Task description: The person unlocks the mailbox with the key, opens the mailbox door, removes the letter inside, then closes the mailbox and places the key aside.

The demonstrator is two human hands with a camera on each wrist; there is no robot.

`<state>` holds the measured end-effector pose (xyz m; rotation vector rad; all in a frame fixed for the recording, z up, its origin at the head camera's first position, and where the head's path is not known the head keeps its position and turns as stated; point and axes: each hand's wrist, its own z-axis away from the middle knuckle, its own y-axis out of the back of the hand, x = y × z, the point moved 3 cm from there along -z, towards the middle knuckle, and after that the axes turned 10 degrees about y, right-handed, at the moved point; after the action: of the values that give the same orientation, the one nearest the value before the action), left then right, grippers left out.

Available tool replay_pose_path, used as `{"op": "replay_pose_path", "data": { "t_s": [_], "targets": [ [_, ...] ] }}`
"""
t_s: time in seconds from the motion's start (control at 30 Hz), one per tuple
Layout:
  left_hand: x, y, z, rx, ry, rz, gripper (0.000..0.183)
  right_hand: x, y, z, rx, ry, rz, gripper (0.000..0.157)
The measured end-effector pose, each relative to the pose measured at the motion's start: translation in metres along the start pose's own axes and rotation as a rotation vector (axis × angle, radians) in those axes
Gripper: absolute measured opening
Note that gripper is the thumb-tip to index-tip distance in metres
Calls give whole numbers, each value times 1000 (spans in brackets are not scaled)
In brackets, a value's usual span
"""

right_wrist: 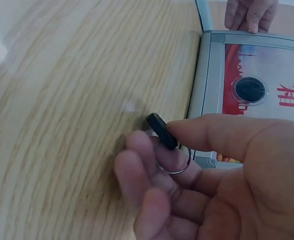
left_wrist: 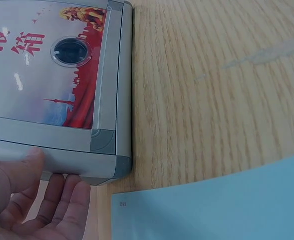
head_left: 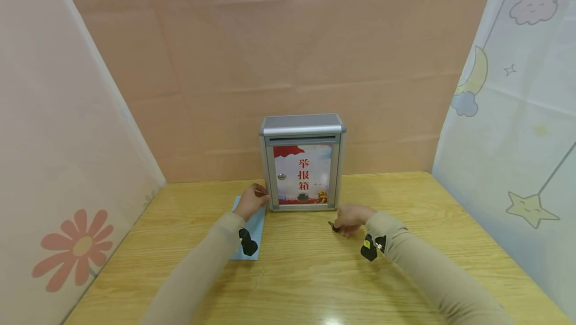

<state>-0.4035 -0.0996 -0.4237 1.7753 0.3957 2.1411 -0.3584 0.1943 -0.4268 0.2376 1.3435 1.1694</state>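
A grey metal report box [head_left: 302, 165] with a slot near its top and a round lock on its front stands upright at the back of the table. My left hand [head_left: 253, 201] touches the box's left side, its thumb at the front edge in the left wrist view. Apart from the box, my right hand [head_left: 352, 216] is near its lower right corner and pinches a black-headed key [right_wrist: 163, 131] between thumb and fingers. A thin metal ring [right_wrist: 187, 162] hangs from the key; fingers partly hide both.
A light blue sheet [left_wrist: 212, 210] lies on the wooden table [head_left: 297, 270], left of the box and partly under my left arm. Behind the box hangs a peach backdrop [head_left: 288, 65]. Printed white panels [head_left: 513, 130] border both sides.
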Motion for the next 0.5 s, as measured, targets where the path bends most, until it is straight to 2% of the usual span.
{"op": "replay_pose_path", "data": {
  "t_s": [0.13,0.33,0.5],
  "targets": [
    [1,0,1,2,2,2,21,-2,-1,-1,-2,-27,32,20],
    [-1,0,1,5,6,-7,21,-8,0,-2,-47,-49,193,23],
    [-1,0,0,10,-2,-11,22,-9,2,-1,-71,-105,190,26]
  ]
}}
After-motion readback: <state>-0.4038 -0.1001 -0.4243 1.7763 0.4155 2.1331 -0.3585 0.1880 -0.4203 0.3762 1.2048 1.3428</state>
